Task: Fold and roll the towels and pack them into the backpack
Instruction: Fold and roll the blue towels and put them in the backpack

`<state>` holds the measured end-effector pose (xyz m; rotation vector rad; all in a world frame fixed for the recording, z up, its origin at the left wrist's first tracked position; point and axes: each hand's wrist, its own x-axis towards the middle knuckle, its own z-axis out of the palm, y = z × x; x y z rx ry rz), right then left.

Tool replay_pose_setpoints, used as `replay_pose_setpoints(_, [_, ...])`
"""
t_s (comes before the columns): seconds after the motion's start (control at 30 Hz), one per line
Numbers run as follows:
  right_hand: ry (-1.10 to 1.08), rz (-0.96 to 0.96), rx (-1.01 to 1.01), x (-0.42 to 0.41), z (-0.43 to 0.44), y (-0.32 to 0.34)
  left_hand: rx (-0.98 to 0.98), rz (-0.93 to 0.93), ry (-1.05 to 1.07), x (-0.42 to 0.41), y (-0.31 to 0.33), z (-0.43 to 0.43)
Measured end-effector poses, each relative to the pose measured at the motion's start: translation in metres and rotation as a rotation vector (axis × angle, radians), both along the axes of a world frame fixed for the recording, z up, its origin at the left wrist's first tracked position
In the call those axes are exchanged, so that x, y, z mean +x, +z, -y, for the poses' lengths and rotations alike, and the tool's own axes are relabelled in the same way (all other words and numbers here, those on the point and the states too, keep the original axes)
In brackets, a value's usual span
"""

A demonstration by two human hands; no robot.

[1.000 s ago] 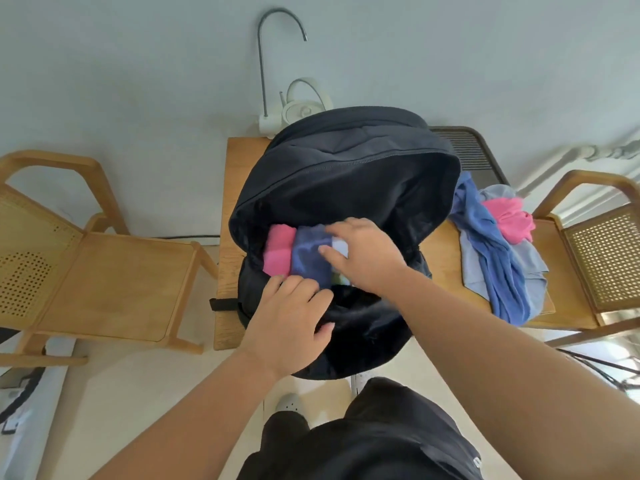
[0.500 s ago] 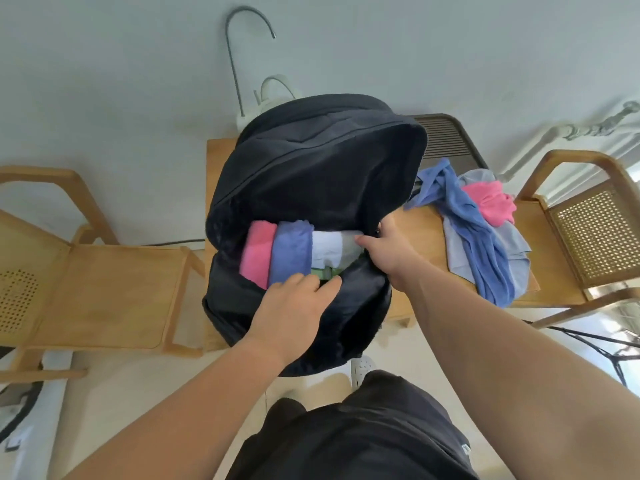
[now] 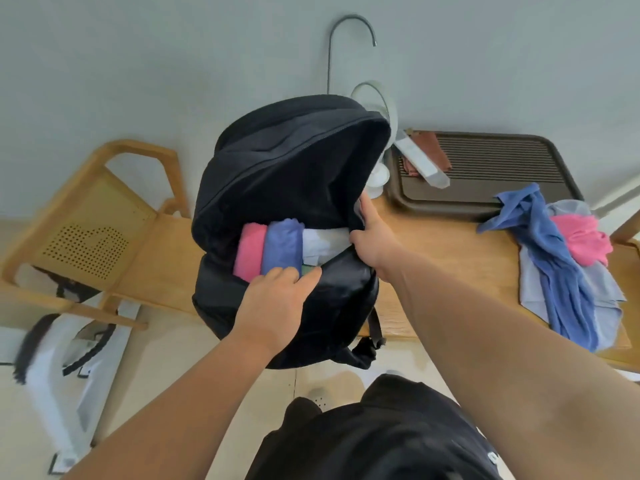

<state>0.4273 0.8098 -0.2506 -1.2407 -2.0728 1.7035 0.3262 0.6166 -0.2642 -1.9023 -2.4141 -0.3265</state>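
While the left hand (image 3: pixel 277 303) bends its close-set fingers (image 3: pixel 282 274) over the front rim of the black backpack (image 3: pixel 294 168), the right hand (image 3: pixel 374 240) pinches the side rim, forefinger stretched up the edge, its other fingers hidden by fabric. Just past the left fingertips, a pink towel (image 3: pixel 249 251), a blue towel (image 3: pixel 282 245) and a white towel (image 3: pixel 325 242) sit rolled side by side in the wide mouth. A green scrap (image 3: pixel 307 270) below them is too small to identify. The bag stands at the table (image 3: pixel 450 244) edge; loose towels (image 3: pixel 554 271) lie well right of the right hand.
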Motion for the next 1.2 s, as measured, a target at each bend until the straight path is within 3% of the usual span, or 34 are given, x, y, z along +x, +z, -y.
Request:
replay_pose_setpoints(0.37, [-0.061, 0.108, 0.020, 0.033, -0.013, -0.004, -0.001, 0.086, 0.074, 0.033, -0.003, -0.033])
replay_pose_setpoints(0.57, [-0.126, 0.095, 0.091, 0.048, -0.042, -0.006, 0.043, 0.022, 0.086, 0.061, -0.001, -0.064])
replay_pose_setpoints(0.97, [0.180, 0.012, 0.143, 0.132, -0.103, -0.006, -0.048, -0.058, 0.367, 0.147, 0.017, -0.122])
replay_pose_setpoints(1.1, [0.154, 0.095, 0.237, 0.176, -0.136, -0.014, -0.009, -0.078, 0.319, 0.179, 0.026, -0.153])
replay_pose_setpoints(1.2, [0.099, 0.288, 0.303, 0.216, -0.175, -0.028, -0.037, -0.058, 0.235, 0.208, 0.026, -0.185])
